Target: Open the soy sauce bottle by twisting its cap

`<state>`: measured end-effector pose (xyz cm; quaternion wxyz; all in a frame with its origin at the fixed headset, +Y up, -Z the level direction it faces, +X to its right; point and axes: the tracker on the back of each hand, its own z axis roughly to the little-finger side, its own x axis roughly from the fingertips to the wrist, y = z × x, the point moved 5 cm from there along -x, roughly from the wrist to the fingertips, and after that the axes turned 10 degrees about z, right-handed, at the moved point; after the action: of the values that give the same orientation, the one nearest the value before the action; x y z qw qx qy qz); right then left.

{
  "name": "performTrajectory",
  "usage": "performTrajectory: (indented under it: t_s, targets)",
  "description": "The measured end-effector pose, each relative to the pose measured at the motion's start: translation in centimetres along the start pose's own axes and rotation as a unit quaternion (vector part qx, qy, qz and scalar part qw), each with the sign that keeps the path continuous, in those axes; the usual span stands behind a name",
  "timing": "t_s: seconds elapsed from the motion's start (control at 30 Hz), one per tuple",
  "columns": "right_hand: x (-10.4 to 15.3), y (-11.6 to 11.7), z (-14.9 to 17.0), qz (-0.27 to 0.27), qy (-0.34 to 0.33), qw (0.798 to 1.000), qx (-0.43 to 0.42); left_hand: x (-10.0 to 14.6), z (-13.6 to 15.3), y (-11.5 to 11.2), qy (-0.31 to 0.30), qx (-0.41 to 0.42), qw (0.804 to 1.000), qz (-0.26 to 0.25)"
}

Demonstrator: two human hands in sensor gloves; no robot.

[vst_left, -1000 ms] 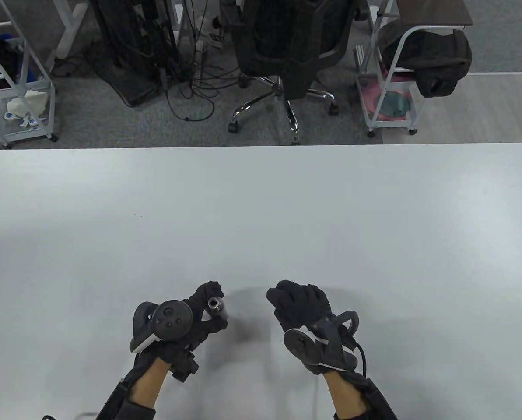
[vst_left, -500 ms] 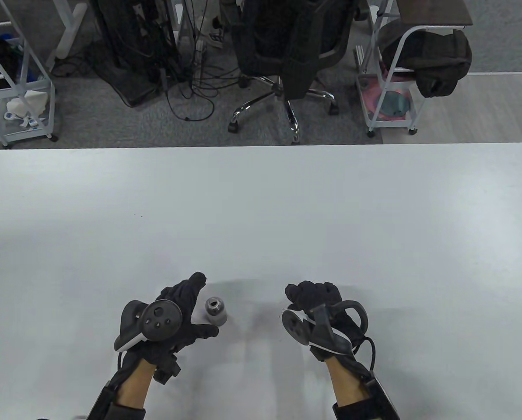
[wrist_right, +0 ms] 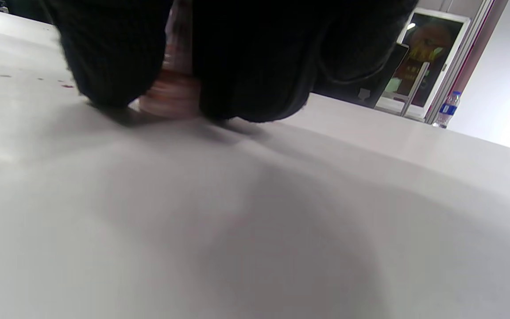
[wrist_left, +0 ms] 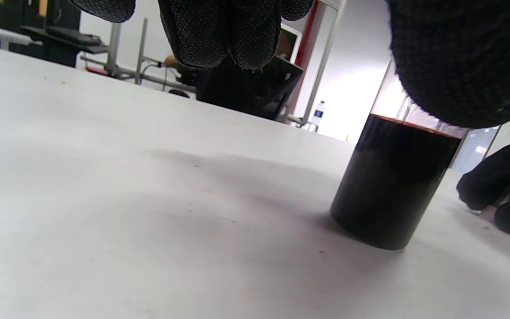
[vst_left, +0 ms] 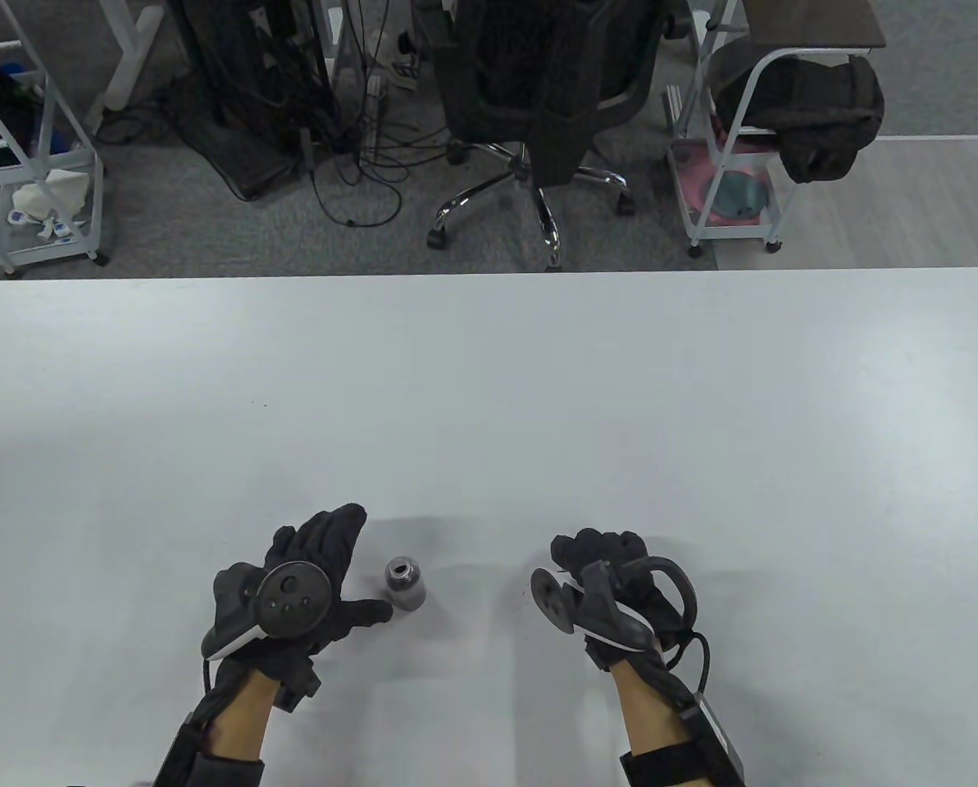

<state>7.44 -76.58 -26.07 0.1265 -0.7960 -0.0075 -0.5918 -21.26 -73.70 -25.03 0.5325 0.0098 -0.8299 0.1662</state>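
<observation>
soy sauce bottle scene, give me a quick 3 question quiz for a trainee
1. True or false: the left hand is gripping the soy sauce bottle.
2. Multiple choice: where is the cap? A) screwed on the bottle B) between the right hand's fingers, low at the table C) lying beside the left hand
3. Fill in: in the table view the bottle's mouth is ____ (open or capped).

Key
1. False: the fingers are spread and the bottle stands alone beside them.
2. B: the right wrist view shows a pinkish ridged cap between the gloved fingers of the right hand.
3. Open.
</observation>
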Motion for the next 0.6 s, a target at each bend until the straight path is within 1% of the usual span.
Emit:
performTrajectory:
  t_s: [0.1, 0.17, 0.33, 0.43, 0.6]
  targets:
    - [0.1, -0.3, 0.2, 0.013, 0.003, 1.0, -0.001, 0.1, 0.0, 0.1, 0.005, -0.023, 1.0, 0.002]
    - [0.3, -0.8, 0.5, 0.02, 0.006, 1.0, -0.019, 0.2, 0.1, 0.2, 0.008, -0.037, 0.999, 0.002]
    - [1.2, -3.7, 2.0, 0.103, 0.021, 0.989, -0.106, 0.5, 0.0, 0.8, 0.012, -0.057, 0.998, -0.013]
    - [1.9, -4.8, 3.0, 0.136, 0.031, 0.983, -0.123, 0.8, 0.0, 1.2, 0.011, -0.056, 0.998, -0.024]
    - [2.6, -5.3, 4.7, 0.159, 0.053, 0.977, -0.134, 1.1, 0.2, 1.5, 0.014, -0.056, 0.998, -0.031]
